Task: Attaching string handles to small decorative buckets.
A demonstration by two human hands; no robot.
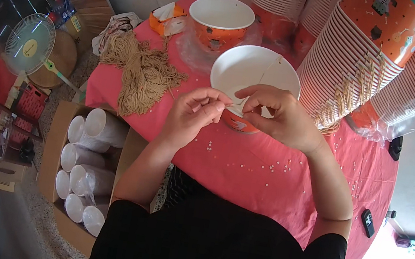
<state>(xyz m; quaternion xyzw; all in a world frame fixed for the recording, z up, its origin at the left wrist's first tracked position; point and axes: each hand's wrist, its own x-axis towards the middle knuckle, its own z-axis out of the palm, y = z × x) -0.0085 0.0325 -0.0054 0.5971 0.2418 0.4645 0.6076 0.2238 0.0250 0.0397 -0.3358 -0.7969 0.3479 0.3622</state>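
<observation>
Over the near rim of a white-lined orange paper bucket (228,70), my two hands meet with their fingertips pinched. My left hand (193,115) is closed on the end of a thin tan string. My right hand (283,119), just beside it, pinches the same string between thumb and fingers. Part of the string (264,74) rises across the bucket's white inside to its far rim. The bucket stands upright on the table, its printed front mostly hidden behind my hands. A large bundle of tan strings (143,72) lies left of the bucket.
A second bucket (222,12) stands behind on clear plastic. Tall nested bucket stacks (335,52) lean at the right, one with strings hanging from it. Small white dots litter the red tablecloth (239,201). A carton (53,158) of wrapped white cups and a fan (30,45) are at the left.
</observation>
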